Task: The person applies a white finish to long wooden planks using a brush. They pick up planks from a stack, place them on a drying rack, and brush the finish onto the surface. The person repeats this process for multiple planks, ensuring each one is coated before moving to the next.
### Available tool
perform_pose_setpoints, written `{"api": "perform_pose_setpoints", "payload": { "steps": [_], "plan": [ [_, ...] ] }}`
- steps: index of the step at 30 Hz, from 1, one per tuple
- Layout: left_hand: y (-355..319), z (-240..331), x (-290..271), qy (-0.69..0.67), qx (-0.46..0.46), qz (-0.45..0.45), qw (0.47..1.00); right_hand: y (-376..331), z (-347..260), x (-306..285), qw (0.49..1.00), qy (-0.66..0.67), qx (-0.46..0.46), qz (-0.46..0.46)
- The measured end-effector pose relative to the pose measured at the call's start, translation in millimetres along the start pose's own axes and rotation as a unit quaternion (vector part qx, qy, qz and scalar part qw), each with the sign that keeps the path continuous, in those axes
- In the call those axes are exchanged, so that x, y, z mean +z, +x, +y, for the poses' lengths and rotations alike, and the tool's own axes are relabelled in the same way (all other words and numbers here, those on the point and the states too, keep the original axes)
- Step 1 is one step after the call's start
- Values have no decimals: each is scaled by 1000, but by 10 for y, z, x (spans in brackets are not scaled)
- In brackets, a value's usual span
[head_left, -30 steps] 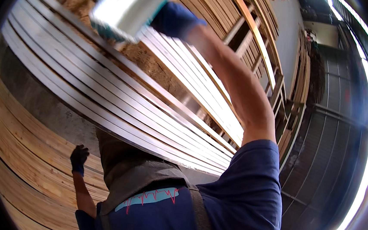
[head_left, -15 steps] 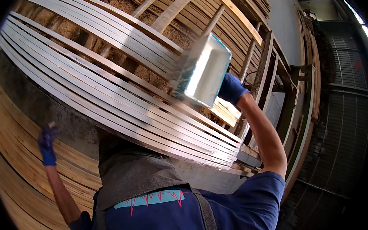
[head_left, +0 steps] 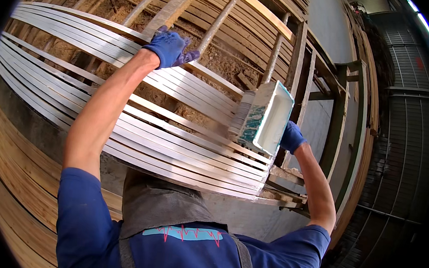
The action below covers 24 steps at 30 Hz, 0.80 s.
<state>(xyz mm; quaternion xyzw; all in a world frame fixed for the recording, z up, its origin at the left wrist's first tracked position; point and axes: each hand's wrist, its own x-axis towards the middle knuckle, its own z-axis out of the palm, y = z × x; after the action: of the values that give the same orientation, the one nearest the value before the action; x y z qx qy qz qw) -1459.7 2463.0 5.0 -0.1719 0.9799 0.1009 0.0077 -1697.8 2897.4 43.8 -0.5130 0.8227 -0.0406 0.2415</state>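
My right hand (head_left: 291, 137), in a blue glove, grips the edge of a white paint tray (head_left: 271, 116) and holds it tilted above the right end of a row of white-painted slats (head_left: 149, 129). A grey paint roller (head_left: 241, 113) rests against the tray's left side. My left hand (head_left: 170, 47), also gloved in blue, is raised over the far slats with its fingers loosely spread; it holds nothing. The slats lie side by side across a wooden rack (head_left: 264, 12). Whether the left hand touches a slat I cannot tell.
Bare wooden boards (head_left: 5, 168) are stacked along the left. Green posts (head_left: 349, 119) stand to the right of the rack, with a corrugated metal wall (head_left: 412, 124) behind them. Grey concrete floor (head_left: 238, 214) shows below the slats.
My left arm has swung up from low on the left to above the far slats. The tray in my right hand has come down and moved right.
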Motion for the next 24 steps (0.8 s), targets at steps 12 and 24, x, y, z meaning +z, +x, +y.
{"api": "perform_pose_setpoints", "payload": {
  "steps": [12,24],
  "plan": [
    [-183,186,-23,38,-7,-51,998,-903,648,-319,987,-149,48,27],
    [-149,269,-9,32,-10,-35,999,78,90,75,986,-56,-80,133]
  ]
}}
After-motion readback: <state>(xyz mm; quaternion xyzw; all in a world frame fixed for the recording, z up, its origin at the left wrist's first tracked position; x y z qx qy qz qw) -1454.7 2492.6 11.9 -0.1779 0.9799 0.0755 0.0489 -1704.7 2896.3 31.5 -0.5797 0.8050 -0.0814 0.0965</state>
